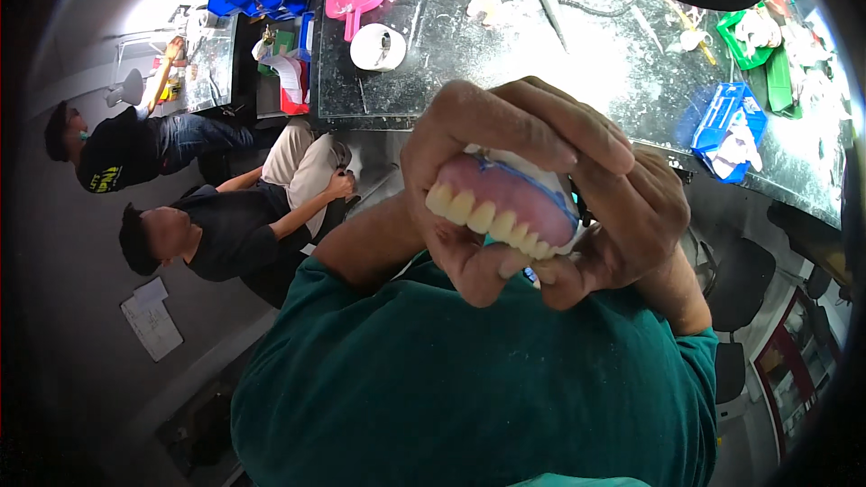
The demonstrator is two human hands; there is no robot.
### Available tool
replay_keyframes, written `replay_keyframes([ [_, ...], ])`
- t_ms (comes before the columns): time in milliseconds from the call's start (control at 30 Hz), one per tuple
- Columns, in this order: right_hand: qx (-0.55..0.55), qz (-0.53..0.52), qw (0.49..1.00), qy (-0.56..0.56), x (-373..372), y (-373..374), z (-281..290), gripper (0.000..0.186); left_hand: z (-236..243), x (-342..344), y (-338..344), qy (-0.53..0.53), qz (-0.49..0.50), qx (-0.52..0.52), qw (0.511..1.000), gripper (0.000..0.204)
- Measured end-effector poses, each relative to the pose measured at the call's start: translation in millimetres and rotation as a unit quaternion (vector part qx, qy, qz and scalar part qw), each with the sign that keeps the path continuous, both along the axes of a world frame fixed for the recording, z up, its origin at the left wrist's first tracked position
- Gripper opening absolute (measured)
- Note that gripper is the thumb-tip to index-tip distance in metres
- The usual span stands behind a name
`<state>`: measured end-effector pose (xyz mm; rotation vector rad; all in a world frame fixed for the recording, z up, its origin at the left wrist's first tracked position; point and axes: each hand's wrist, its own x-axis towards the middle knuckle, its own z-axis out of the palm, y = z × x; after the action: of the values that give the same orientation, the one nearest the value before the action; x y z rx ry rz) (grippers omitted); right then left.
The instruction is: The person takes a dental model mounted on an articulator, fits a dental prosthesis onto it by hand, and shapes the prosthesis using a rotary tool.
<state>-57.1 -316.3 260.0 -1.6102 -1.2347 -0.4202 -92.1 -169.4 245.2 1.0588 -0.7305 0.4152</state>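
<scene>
two half-closed hands (636,203) hold the pink denture (512,194) between them, fingers (514,131) above, thumbs (483,278) below its pale teeth (483,215).

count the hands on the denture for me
2: the left hand at the left end of the denture, and the right hand at its right end; some fingers are partly hidden.

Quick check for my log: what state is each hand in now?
Left hand: closed, holding the pink-based denture at its left end.
Right hand: closed, holding its right end.
</scene>
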Motion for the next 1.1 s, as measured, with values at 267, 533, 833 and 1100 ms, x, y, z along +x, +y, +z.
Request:
replay_keyframes([
  [267, 0.015, 0.001, 1.0, -0.024, -4.3, -3.7, 1.8, 0.066, 5.1, 0.7, -2.2, -0.056, 0.003, 0.012, 0.998, 0.046],
  [533, 0.062, 0.012, 0.996, -0.067, -7.7, -0.9, -33.3, 0.065, 7.4, -10.3, -5.3, -0.027, 0.016, 0.02, 0.999, 0.047],
  [833, 0.118, -0.013, 0.99, -0.075, -14.8, -5.7, -30.5, 0.07, -0.2, -9.1, -23.7, -0.068, 0.024, -0.038, 0.997, 0.052],
  [1100, 0.013, 0.013, 0.999, -0.031, -18.5, -20.1, 3.6, 0.076, -1.8, -6.3, -28.0, -0.096, -0.006, -0.074, 0.993, 0.059],
])
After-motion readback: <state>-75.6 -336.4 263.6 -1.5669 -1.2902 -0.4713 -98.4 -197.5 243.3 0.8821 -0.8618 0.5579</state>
